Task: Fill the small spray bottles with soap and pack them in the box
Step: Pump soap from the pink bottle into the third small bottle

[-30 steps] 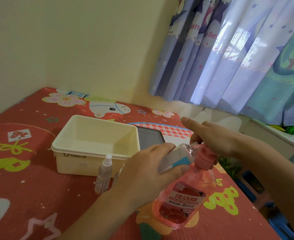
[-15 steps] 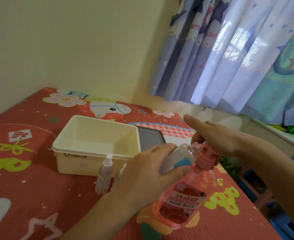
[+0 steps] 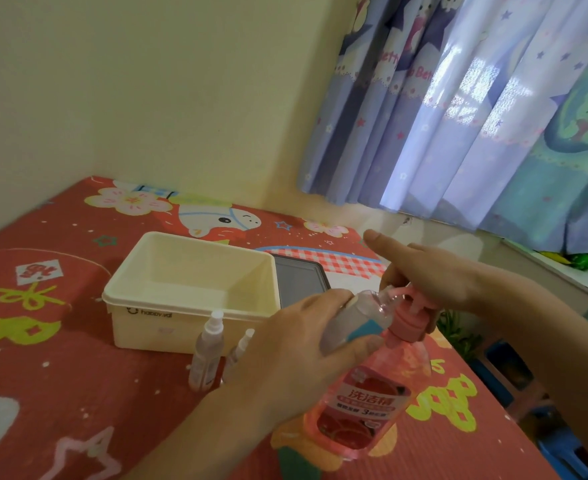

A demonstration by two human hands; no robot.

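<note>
My left hand grips a small clear spray bottle with a blue label, tilted with its open mouth at the nozzle of the pink soap pump bottle. My right hand rests on the pink pump head, index finger pointing out straight. The soap bottle stands on the red mat. Two more small spray bottles stand in front of the cream box: one in full view, the other partly hidden behind my left hand. The box looks empty.
A dark grey tablet-like slab lies right behind the box. The red patterned mat covers the table, whose right edge runs near the soap bottle. A wall and curtains stand behind.
The pump head and my right hand have sunk slightly, then risen a little; the small bottle stays at the nozzle. Nothing else has moved.
</note>
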